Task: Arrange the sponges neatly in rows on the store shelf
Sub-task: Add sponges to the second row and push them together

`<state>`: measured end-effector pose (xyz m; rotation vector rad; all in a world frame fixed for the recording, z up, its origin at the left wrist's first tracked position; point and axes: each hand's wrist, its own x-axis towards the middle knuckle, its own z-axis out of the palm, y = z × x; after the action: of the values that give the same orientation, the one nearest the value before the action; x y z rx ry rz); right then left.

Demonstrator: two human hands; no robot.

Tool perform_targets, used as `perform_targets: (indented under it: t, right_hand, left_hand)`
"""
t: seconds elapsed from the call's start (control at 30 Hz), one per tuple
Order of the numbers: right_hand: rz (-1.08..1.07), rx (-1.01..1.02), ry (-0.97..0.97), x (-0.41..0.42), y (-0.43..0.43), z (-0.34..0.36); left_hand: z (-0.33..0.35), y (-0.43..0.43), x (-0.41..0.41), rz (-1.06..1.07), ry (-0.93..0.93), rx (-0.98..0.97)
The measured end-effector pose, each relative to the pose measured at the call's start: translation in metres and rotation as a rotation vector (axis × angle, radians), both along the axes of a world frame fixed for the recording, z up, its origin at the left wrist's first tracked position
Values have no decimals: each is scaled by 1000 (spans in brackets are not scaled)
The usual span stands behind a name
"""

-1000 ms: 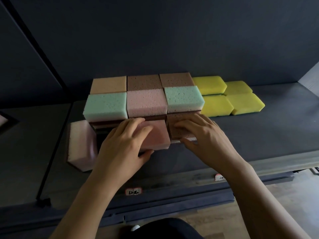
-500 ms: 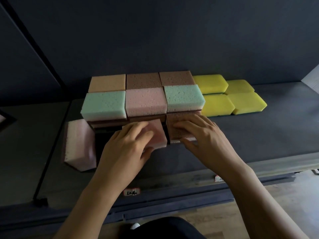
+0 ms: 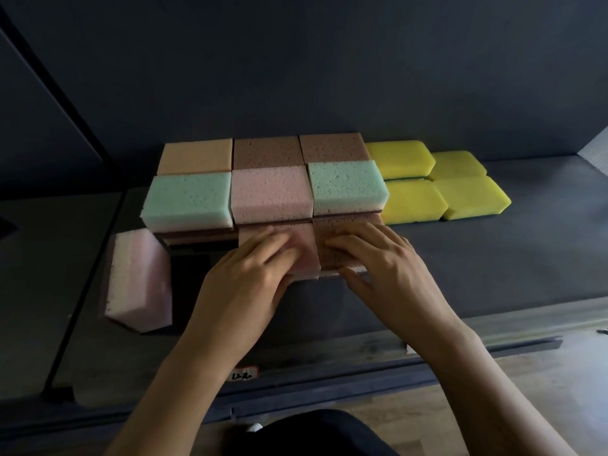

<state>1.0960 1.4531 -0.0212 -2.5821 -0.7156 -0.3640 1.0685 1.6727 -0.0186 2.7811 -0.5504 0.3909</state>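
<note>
Pink, pitted front sponge (image 3: 307,261) lies under the left hand's (image 3: 250,284) flat, straight fingers. The right hand (image 3: 388,274) presses its brown neighbour (image 3: 329,263) the same way on the dark shelf (image 3: 493,258). Behind them, blocky porous mint sponges (image 3: 189,200) stand in rows beside rounded yellow sponges (image 3: 411,200).

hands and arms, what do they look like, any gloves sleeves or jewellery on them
The left hand and right hand are bare: no gloves, rings or watch show. The left forearm and right forearm are bare too, with no sleeve in view down to the picture's bottom edge.
</note>
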Motion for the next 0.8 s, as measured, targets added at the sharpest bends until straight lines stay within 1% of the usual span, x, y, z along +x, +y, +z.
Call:
perform_targets:
  t: [0.2, 0.33, 0.43, 0.53, 0.67, 0.8]
  right_hand:
    - [-29, 7, 15, -1, 1, 1]
    - [-12, -33, 17, -2, -1, 4]
    - [-6, -63, 18, -5, -1, 11]
    - [-7, -6, -31, -9, 10, 23]
    - [84, 48, -81, -13, 44, 37]
    - [187, 58, -68, -16, 85, 37]
  left_hand:
    - [-3, -2, 4, 13, 2, 8]
    - [3, -1, -1, 6, 26, 38]
    - [15, 4, -13, 26, 8, 60]
    - [28, 20, -28, 99, -22, 26]
    - [39, 49, -47, 225, -70, 12]
    - [41, 72, -65, 385, -129, -38]
